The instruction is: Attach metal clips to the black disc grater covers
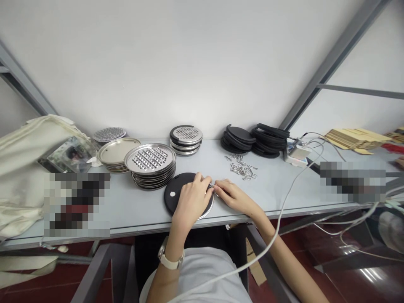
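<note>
A round black disc with a white dot lies at the table's front edge, a silver rim showing along its right side. Over the disc's right part rests my left hand, its fingers closed in a pinch. A small metal clip shows between the fingertips of both hands; its full shape is hidden. My right hand, also closed, meets the clip from the right with thumb and fingers together. Beyond the right hand lie several loose metal clips with rings.
Left of the disc stands a stack of round metal graters, beside pale round plates. Farther back are black-edged graters and black discs. A power strip sits at right, and a white cable crosses over my right forearm.
</note>
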Demonstrator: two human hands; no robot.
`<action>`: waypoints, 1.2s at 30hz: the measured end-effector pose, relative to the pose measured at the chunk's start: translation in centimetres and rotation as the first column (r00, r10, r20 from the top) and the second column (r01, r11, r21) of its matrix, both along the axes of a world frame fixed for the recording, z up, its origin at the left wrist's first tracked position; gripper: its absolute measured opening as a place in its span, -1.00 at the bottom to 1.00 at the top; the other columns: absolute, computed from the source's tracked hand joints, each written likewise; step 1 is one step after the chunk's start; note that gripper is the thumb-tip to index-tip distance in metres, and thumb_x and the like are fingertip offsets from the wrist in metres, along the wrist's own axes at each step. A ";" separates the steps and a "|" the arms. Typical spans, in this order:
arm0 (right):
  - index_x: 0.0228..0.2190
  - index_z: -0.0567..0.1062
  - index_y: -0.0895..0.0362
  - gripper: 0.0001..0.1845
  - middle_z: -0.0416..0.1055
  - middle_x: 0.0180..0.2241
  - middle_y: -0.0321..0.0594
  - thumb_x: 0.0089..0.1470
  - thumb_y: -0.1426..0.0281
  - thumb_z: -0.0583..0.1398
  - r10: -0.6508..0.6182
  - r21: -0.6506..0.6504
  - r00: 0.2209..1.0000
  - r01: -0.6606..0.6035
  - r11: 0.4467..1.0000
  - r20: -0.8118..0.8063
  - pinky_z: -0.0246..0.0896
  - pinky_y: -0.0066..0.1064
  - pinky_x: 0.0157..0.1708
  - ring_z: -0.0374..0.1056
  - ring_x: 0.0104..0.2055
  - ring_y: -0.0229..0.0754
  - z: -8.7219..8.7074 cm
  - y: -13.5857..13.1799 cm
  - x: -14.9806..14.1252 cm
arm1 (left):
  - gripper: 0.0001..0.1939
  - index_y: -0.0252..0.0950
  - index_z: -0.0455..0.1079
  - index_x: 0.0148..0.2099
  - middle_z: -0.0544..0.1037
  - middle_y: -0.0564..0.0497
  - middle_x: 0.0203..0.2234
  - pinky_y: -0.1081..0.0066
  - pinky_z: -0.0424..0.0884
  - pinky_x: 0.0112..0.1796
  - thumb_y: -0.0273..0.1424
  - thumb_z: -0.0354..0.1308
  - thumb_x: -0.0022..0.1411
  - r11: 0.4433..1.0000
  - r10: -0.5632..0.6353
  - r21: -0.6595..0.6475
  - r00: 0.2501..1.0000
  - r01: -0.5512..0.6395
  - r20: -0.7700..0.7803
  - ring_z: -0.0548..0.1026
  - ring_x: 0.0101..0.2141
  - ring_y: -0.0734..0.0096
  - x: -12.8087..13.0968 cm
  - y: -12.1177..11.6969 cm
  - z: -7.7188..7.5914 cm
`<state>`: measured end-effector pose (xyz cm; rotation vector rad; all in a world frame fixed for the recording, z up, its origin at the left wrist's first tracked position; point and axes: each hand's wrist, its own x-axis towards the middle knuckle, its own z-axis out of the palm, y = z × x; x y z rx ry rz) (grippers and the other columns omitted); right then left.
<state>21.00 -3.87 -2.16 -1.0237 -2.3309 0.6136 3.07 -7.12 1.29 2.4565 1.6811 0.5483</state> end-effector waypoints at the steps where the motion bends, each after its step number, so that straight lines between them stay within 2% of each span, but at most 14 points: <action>1: -0.45 0.26 0.12 -0.69 0.25 -0.50 -0.35 0.34 0.33 -0.07 0.000 -0.002 1.000 0.000 1.000 -0.001 0.07 -0.36 -0.20 0.19 -0.42 -0.26 0.0 0.0 0.0 | -0.81 -0.15 0.33 -0.07 0.40 0.03 -0.19 0.41 0.23 -0.42 -0.26 -0.04 0.36 1.000 -0.006 -0.004 1.000 0.006 0.009 0.49 -0.37 0.36 0.0 0.1 -0.1; 7: -0.46 0.25 0.11 -0.68 0.25 -0.51 -0.35 0.34 0.33 -0.07 0.003 -0.010 1.000 -0.002 1.000 0.006 0.08 -0.35 -0.20 0.19 -0.42 -0.26 0.0 0.0 0.0 | -0.80 -0.12 0.34 -0.03 0.42 0.06 -0.18 0.41 0.28 -0.34 -0.25 0.02 0.34 0.999 -0.027 -0.021 0.997 0.028 0.071 0.50 -0.27 0.36 -0.5 0.6 -0.5; 14: -0.44 0.26 0.12 -0.69 0.25 -0.49 -0.35 0.34 0.32 -0.07 0.010 -0.004 1.000 -0.010 1.000 0.011 0.09 -0.35 -0.18 0.19 -0.42 -0.26 0.2 -0.1 0.0 | -0.80 -0.20 0.35 -0.06 0.42 0.02 -0.17 0.41 0.28 -0.36 -0.28 -0.03 0.37 0.998 -0.056 -0.026 0.998 0.057 0.024 0.50 -0.32 0.38 -0.3 0.5 -0.1; 20: -0.44 0.28 0.11 -0.67 0.27 -0.50 -0.33 0.34 0.31 -0.09 -0.002 -0.007 1.000 0.002 1.000 0.014 0.12 -0.33 -0.19 0.20 -0.42 -0.24 0.2 -0.1 0.0 | -0.81 -0.21 0.35 -0.08 0.43 0.02 -0.17 0.39 0.31 -0.34 -0.30 -0.03 0.37 0.990 -0.134 -0.030 0.989 0.135 0.061 0.50 -0.32 0.35 -0.6 1.1 -0.2; 29: -0.45 0.27 0.11 -0.67 0.29 -0.49 -0.31 0.33 0.31 -0.08 0.001 0.004 1.000 -0.001 1.000 0.014 0.13 -0.33 -0.18 0.22 -0.41 -0.23 0.2 0.0 0.0 | -0.81 -0.19 0.30 -0.07 0.39 0.01 -0.14 0.35 0.35 -0.27 -0.31 0.06 0.28 0.991 -0.124 -0.038 0.980 0.132 0.153 0.50 -0.27 0.31 -0.7 1.0 -0.3; 36: -0.42 0.29 0.12 -0.67 0.33 -0.46 -0.28 0.34 0.29 -0.10 0.008 0.020 1.000 -0.009 1.000 0.029 0.14 -0.30 -0.15 0.24 -0.38 -0.21 0.0 0.1 0.1 | -0.78 -0.17 0.26 -0.01 0.38 0.02 -0.07 0.34 0.35 -0.25 -0.39 -0.01 0.29 0.985 -0.166 -0.029 0.975 0.172 0.149 0.49 -0.26 0.32 -0.8 1.1 -0.3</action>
